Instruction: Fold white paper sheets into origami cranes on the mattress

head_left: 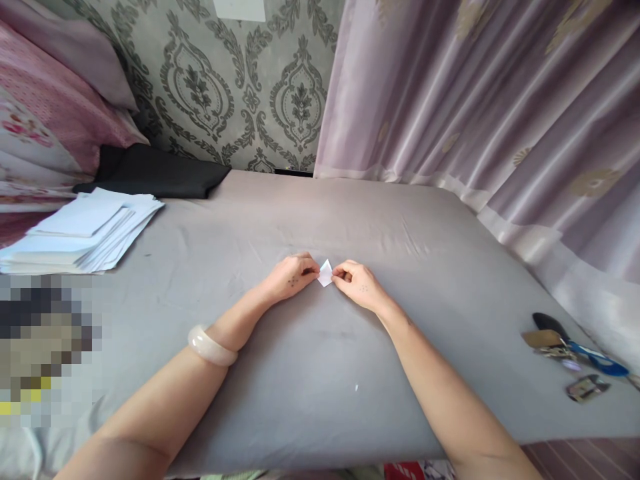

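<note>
Two hands pinch folded paper (325, 273), tip up.

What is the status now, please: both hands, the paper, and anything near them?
Left hand and right hand both pinching small white folded paper. Paper low over grey sheet. Nothing in the way; paper stack far left.
</note>
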Action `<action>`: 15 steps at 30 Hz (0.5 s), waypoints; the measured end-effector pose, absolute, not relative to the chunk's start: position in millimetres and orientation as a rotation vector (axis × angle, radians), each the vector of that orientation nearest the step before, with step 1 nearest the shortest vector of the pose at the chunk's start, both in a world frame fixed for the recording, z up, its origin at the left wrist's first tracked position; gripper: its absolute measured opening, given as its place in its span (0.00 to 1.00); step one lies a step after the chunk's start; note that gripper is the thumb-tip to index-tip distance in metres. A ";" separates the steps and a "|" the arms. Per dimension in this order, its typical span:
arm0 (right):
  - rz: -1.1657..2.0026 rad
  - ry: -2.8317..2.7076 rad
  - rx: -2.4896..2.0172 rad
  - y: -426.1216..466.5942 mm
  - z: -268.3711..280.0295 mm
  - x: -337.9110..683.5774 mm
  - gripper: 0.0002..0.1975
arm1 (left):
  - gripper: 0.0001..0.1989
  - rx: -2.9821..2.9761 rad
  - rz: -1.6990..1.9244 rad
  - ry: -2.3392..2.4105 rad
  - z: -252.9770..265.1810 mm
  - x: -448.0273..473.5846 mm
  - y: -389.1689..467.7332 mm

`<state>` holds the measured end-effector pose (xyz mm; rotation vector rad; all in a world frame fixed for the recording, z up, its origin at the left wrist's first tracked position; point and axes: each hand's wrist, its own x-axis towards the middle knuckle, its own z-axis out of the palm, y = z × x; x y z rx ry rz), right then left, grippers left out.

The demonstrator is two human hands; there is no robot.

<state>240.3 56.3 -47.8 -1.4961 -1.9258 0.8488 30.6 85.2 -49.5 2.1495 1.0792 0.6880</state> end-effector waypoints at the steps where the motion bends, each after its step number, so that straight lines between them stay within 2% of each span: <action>1: 0.836 -1.932 -1.489 55.8 -48.4 240.4 0.05 | 0.09 2.204 0.677 1.062 -50.6 30.1 85.3; 15: 0.551 -2.231 -1.384 40.5 -39.5 238.8 0.10 | 0.12 2.697 0.521 0.926 -49.3 28.1 82.7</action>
